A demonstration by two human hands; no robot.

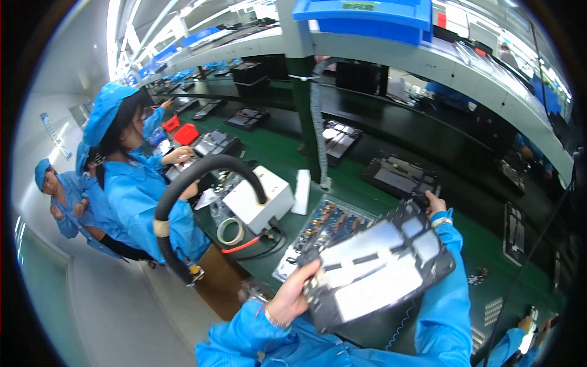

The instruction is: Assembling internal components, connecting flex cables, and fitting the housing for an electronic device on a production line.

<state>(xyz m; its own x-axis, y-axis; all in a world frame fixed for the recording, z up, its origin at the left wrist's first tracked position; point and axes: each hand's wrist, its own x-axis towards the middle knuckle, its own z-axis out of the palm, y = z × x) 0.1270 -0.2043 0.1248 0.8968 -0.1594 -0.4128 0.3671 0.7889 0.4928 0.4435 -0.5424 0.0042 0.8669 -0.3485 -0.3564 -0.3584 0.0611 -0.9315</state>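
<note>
Tilted up in front of my chest is an opened tablet (373,300), its black frame holding bright silver battery panels and dark strips. My left hand (290,298) grips its near left edge, with the thumb lying over the frame. At the far right corner my right hand (435,203) is closed on the rim, its fingers partly hidden behind the tablet. Just beyond the tablet, and partly covered by it, lies a clear tray (333,214) of small circuit parts.
Left of the tray stand a white box (263,199) with a thick black hose (177,189), a tape roll (230,232) and a red-sleeved cable (241,246). More opened tablets (400,176) lie on the dark line beyond. A co-worker (143,174) works at the left. A blue bin (367,21) sits overhead.
</note>
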